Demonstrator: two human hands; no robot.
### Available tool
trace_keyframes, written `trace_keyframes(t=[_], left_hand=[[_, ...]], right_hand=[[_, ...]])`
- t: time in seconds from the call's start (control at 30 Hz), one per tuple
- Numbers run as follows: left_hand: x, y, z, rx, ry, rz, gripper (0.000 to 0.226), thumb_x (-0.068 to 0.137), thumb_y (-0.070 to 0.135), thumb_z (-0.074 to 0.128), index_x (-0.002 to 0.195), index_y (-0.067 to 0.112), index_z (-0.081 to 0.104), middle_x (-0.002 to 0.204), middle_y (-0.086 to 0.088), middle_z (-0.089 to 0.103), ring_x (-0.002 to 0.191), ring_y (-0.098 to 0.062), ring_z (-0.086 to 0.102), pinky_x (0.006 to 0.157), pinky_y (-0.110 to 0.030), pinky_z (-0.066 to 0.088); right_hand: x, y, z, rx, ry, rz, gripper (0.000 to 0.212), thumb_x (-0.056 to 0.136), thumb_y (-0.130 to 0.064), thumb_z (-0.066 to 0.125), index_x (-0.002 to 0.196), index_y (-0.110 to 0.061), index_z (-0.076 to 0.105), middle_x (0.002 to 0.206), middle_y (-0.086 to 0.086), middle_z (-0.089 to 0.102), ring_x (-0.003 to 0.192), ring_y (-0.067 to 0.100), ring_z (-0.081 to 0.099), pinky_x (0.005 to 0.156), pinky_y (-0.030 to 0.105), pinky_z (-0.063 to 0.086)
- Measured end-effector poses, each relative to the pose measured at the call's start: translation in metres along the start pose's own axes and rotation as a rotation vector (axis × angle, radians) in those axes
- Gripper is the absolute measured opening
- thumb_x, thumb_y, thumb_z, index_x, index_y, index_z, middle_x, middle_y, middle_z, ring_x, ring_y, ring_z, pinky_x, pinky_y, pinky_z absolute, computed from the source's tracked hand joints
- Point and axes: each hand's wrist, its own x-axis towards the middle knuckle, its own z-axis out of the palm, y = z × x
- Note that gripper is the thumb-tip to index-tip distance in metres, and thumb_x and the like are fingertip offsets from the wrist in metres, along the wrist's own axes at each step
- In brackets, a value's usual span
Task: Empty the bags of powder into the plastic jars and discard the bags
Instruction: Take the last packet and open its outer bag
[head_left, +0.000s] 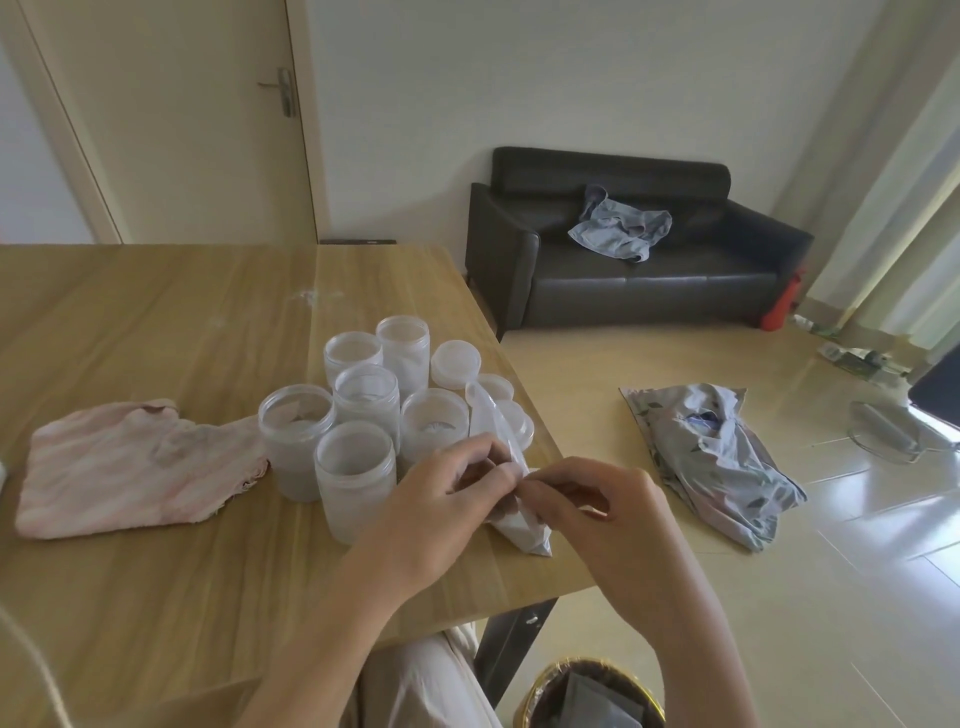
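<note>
While both hands meet at the table's right edge, they pinch the top of a clear plastic bag of white powder (511, 512) — left hand (447, 499) with fingers curled on the bag's left side, right hand (597, 504) with fingertips on the right side. The bag's bottom corner rests on the wooden table (156, 312), near the edge.

Just left of the hands: a cluster of six lidless frosted plastic jars (356, 415), standing upright and touching or nearly so. Nearest jar (355, 478) sits right beside the left hand. Some jars show a little white powder at the bottom; fill level hard to read through the frosting. Loose white lids (456, 364) stacked behind the bag, at the table edge.

Pink cloth (130, 467) lies crumpled left of the jars. Wicker waste basket (587, 696) on the floor below the right forearm — grey bag-like scraps inside. Patterned grey mailer bag (717, 457) on the floor tiles, black sofa (623, 249) beyond.
</note>
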Motion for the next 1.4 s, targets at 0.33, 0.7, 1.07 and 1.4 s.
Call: trace_keyframes(t=[0.33, 0.7, 1.07, 1.4], left_hand=[[0.003, 0.000, 0.006, 0.074, 0.040, 0.019, 0.031, 0.098, 0.031, 0.054, 0.068, 0.030, 0.057, 0.061, 0.012, 0.051, 0.064, -0.003, 0.049, 0.073, -0.026, 0.042], [-0.001, -0.003, 0.003, 0.159, 0.058, 0.031, 0.025, 0.096, 0.045, 0.057, 0.077, 0.030, 0.063, 0.067, 0.015, 0.059, 0.068, -0.001, 0.055, 0.072, -0.027, 0.045], [-0.003, 0.002, 0.001, 0.247, 0.037, 0.044, 0.024, 0.100, 0.043, 0.050, 0.081, 0.030, 0.055, 0.069, 0.017, 0.060, 0.067, 0.002, 0.054, 0.073, -0.023, 0.046], [-0.003, 0.003, -0.004, 0.065, -0.028, 0.039, 0.024, 0.096, 0.038, 0.057, 0.077, 0.024, 0.060, 0.072, 0.010, 0.062, 0.074, -0.008, 0.058, 0.085, -0.041, 0.049]], right_hand=[[-0.001, 0.003, 0.003, -0.013, 0.010, 0.024, 0.022, 0.090, -0.015, 0.063, 0.077, -0.029, 0.074, 0.069, -0.013, 0.070, 0.066, 0.005, 0.065, 0.063, 0.017, 0.052], [0.000, 0.003, 0.003, -0.018, 0.023, 0.021, 0.023, 0.090, -0.009, 0.063, 0.078, -0.025, 0.074, 0.070, -0.012, 0.070, 0.068, 0.003, 0.066, 0.062, 0.013, 0.051], [-0.001, -0.001, 0.002, -0.046, -0.015, 0.010, 0.017, 0.092, -0.013, 0.061, 0.080, -0.020, 0.072, 0.073, -0.012, 0.066, 0.071, 0.005, 0.063, 0.064, 0.018, 0.052], [-0.001, -0.002, 0.003, 0.015, -0.009, 0.022, 0.019, 0.090, -0.010, 0.059, 0.076, -0.017, 0.071, 0.071, -0.006, 0.067, 0.067, 0.005, 0.061, 0.060, 0.015, 0.048]])
